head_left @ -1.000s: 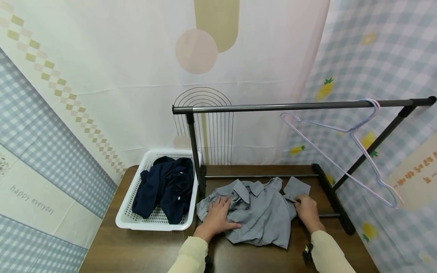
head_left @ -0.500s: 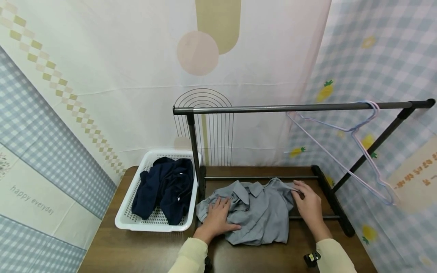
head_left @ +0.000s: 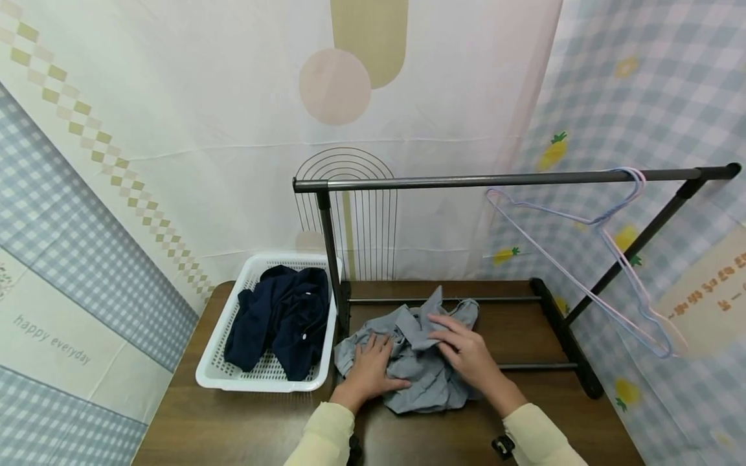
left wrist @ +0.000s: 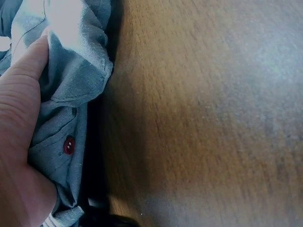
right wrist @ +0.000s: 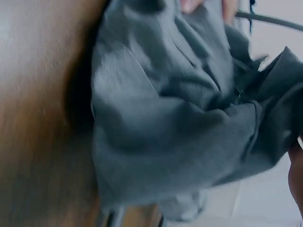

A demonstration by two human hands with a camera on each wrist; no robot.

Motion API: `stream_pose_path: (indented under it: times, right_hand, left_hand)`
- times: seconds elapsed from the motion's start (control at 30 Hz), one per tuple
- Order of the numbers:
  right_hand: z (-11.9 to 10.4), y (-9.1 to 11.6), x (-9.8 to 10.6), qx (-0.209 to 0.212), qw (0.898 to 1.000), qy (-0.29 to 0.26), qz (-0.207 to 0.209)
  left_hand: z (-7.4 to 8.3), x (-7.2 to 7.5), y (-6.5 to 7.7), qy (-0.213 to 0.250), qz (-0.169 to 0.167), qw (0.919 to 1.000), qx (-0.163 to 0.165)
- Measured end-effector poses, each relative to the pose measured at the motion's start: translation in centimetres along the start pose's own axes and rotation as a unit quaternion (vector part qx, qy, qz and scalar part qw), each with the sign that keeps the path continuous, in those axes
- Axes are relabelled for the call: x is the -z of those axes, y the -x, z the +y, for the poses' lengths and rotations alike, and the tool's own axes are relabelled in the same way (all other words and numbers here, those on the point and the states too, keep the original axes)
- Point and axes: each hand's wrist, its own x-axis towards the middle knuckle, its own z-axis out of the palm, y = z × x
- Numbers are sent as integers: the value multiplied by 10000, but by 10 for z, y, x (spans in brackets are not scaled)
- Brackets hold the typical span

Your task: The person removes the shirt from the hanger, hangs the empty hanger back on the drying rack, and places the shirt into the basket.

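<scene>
A crumpled grey shirt (head_left: 428,391) lies on the table in the head view, its collar toward the back. My left hand (head_left: 371,374) rests on its left side with fingers spread. Cloth folds around the left thumb (left wrist: 28,71) in the left wrist view, near a dark red button (left wrist: 69,145). My right hand (head_left: 469,356) pinches a flap of the shirt and holds it raised over the middle and collar. In the right wrist view, the lifted grey cloth (right wrist: 156,137) stretches toward that hand at the right edge.
A white plastic basket (head_left: 206,362) with a navy garment (head_left: 280,323) stands left of the shirt. Behind and above runs a black clothes rack (head_left: 443,182). Pastel hangers (head_left: 600,222) hang at its right end. Brown tabletop (head_left: 262,427) shows in front.
My right hand has moved left, carrying the shirt's right part across the middle; the shirt now covers less table on the right. My left hand has stayed in place.
</scene>
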Motion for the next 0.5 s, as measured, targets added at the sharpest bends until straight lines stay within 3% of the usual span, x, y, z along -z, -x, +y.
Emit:
stream_pose_path:
  times: [0.1,0.23,0.33,0.5]
  right_hand:
    - [0,-1,-17,116,9988,-377,-276]
    - [2,1,-34,-389,9939,-627,-814]
    - [3,1,-43,-791,9854,-554,-1401]
    - [6,1,-55,-1160,9717,-445,-2010]
  left_hand:
    - [0,-1,-1,-3,58,10000,-41]
    - [0,-2,-2,-19,75,9999,-71]
    - [-1,-1,-1,257,136,9996,-19]
    - [-1,4,6,765,662,9948,-129]
